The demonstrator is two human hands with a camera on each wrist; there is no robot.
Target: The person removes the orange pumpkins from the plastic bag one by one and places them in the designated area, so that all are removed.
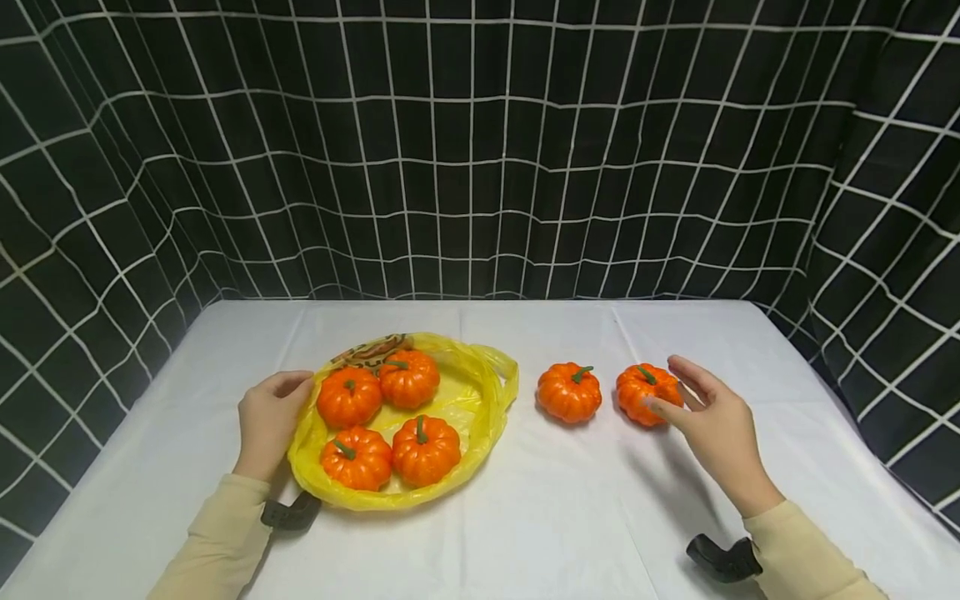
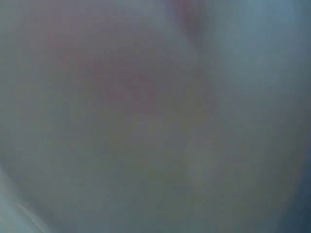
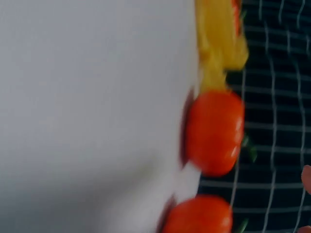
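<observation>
A yellow plastic bag point(image 1: 480, 417) lies with its mouth wide, several small orange pumpkins point(image 1: 426, 451) inside it. At its left rim my left hand point(image 1: 270, 421) pinches the edge; some of its fingers are hidden behind the plastic. Two more pumpkins stand on the cloth to the right of the bag: a nearer one point(image 1: 568, 392) and a farther-right one point(image 1: 647, 393). My right hand point(image 1: 723, 429) is beside the farther-right pumpkin, thumb and fingers spread apart, the thumb overlapping it in the head view. Fingertips point(image 3: 306, 178) show at the right wrist view's edge. Blur fills the left wrist view.
A white cloth point(image 1: 540, 533) covers the table. Black curtains point(image 1: 487, 158) with a white grid stand behind it and along both sides. Dark wrist-worn devices point(image 1: 723, 558) hang at both sleeves, close over the cloth.
</observation>
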